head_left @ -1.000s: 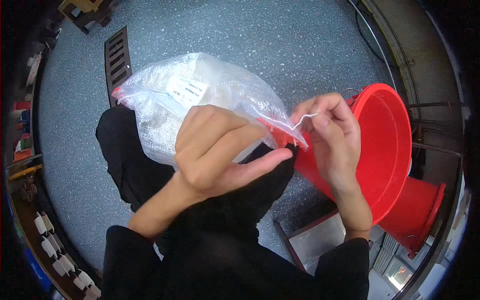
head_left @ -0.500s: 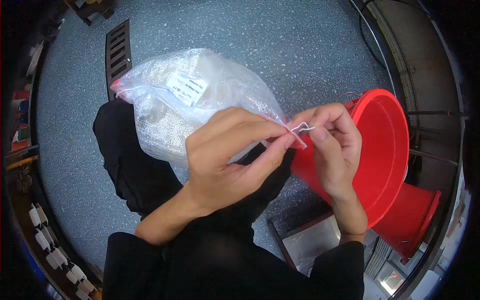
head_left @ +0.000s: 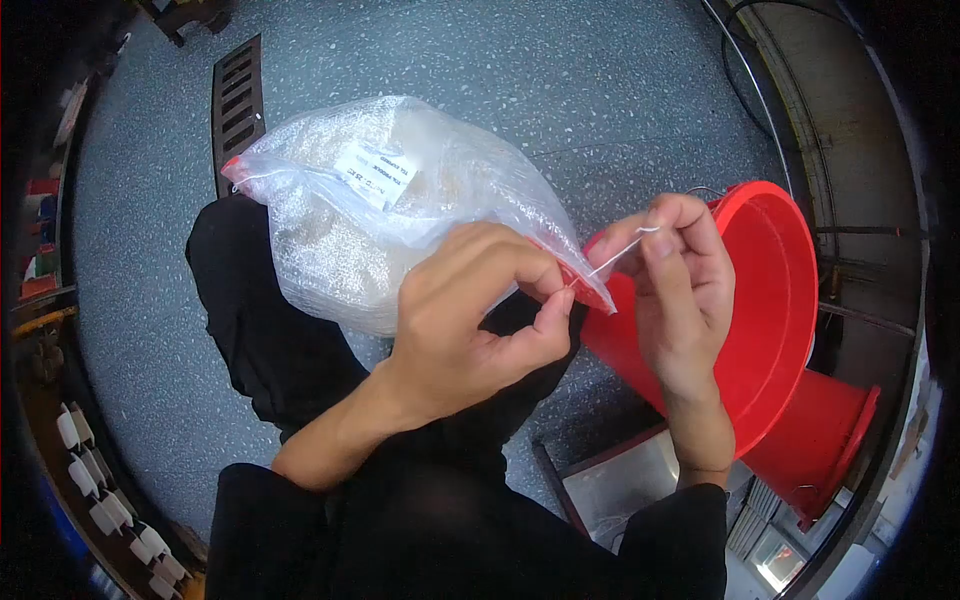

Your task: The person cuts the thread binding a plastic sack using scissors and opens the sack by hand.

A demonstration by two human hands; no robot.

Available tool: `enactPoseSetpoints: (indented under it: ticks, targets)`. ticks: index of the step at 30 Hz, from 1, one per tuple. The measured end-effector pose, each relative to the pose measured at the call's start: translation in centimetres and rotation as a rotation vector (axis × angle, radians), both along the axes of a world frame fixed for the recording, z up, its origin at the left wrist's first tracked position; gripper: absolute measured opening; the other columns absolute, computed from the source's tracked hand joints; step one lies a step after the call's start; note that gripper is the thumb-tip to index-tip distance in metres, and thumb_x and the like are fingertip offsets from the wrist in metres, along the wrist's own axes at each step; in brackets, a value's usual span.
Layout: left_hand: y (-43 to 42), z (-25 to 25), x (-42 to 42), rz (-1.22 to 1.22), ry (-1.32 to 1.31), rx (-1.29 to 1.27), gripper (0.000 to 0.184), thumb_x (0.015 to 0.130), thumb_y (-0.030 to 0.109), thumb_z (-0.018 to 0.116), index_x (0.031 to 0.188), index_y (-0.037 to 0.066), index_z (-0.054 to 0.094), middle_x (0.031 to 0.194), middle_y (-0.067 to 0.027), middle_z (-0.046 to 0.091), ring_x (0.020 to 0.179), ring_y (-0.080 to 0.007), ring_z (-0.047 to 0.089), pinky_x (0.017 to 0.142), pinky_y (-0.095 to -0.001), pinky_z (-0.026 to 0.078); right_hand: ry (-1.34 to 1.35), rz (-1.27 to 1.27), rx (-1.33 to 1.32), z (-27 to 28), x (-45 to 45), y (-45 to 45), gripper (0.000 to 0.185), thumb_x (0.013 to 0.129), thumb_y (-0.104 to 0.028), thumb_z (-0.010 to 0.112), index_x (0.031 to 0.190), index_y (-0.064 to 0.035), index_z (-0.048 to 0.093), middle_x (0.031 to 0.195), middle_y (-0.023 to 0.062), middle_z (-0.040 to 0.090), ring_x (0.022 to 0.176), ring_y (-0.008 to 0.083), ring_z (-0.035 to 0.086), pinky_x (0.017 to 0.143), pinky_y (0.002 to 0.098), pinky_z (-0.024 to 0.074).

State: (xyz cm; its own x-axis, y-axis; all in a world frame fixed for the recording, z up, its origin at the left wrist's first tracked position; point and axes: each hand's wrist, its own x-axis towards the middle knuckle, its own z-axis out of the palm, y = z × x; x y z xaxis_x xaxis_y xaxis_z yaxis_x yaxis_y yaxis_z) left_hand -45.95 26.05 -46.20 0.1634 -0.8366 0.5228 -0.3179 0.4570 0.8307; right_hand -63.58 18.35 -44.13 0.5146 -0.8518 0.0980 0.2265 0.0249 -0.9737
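Observation:
A large translucent woven plastic sack (head_left: 340, 250), with a printed label (head_left: 380, 175) and a red band at each end, lies in front of me, filled with something pale. My right hand (head_left: 680, 275) pinches a white string (head_left: 622, 254) between thumb and forefinger, drawn taut from the sack's near right corner. At that corner's red hem (head_left: 595, 288), my left hand (head_left: 490, 310) has thumb and forefinger pressed together, with a thin strand of the string showing at the tips. The other fingers of both hands are curled.
A big red bucket (head_left: 735, 370) stands tilted just right of my right hand, and another red bucket (head_left: 820, 440) is behind it. My black-trousered knee (head_left: 245, 290) touches the sack's left side. A dark floor grate (head_left: 238, 105) lies beyond on the speckled grey floor (head_left: 600, 90).
My right hand has moved slightly up and right, pulling the loose, kinked string straight. The left fingertips have shifted from the sack's edge to the strand beside it.

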Motion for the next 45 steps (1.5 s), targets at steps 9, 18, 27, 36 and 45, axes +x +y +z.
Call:
enactPoseSetpoints:
  ticks: [9,18,27,36,45]
  targets:
    - [0.2,-0.8,-1.1,0.038,0.026,0.027,0.012,0.086,-0.005,0.068,0.092,-0.001,0.059,0.084,-0.01,0.062,0.076,-0.019,0.06,0.072,-0.0282,0.047,-0.01,-0.048,-0.013,0.6,-0.1,0.2,0.014,0.105,-0.011,0.053,0.113,0.0008,0.051,0.097,0.0141,0.07,0.085,0.014,0.067,0.081,0.0289,0.0544]
    - [-0.1,0.1,-2.0,0.094,-0.078,-0.053,0.015,0.081,-0.003,0.071,0.089,0.003,0.06,0.082,-0.0073,0.063,0.074,-0.0235,0.06,0.074,-0.034,0.044,-0.077,-0.109,0.04,1.4,-0.1,0.3,0.014,0.104,-0.009,0.054,0.113,0.001,0.052,0.088,0.0109,0.068,0.081,0.0142,0.065,0.078,0.0293,0.0534]
    - [0.0,-0.2,-2.2,0.072,-0.099,0.009,0.015,0.082,0.0,0.073,0.091,0.006,0.062,0.083,-0.0055,0.064,0.076,-0.0229,0.062,0.077,-0.0332,0.041,0.011,-0.044,-0.026,2.0,-0.7,0.1,0.013,0.103,-0.008,0.057,0.111,0.0019,0.054,0.087,0.0101,0.068,0.079,0.0121,0.064,0.074,0.0265,0.0525]
    - [1.0,-0.3,-2.6,-0.088,0.112,0.088,0.01,0.09,0.001,0.066,0.098,0.002,0.059,0.1,-0.0135,0.062,0.092,-0.0267,0.059,0.088,-0.0348,0.044,0.135,-0.066,-0.048,1.3,-0.4,-0.8,0.014,0.101,-0.007,0.059,0.112,0.0027,0.059,0.096,0.0096,0.069,0.087,0.0124,0.065,0.082,0.0276,0.0522]
    - [0.8,-1.3,-3.2,-0.027,0.21,0.026,0.015,0.088,-0.003,0.067,0.099,0.0,0.059,0.102,-0.015,0.06,0.094,-0.0306,0.06,0.085,-0.0367,0.048,0.354,0.039,-0.521,2.8,-0.7,-0.4,0.049,0.076,-0.004,0.081,0.12,0.0028,0.061,0.104,0.0132,0.067,0.094,0.02,0.065,0.082,0.0328,0.0513]
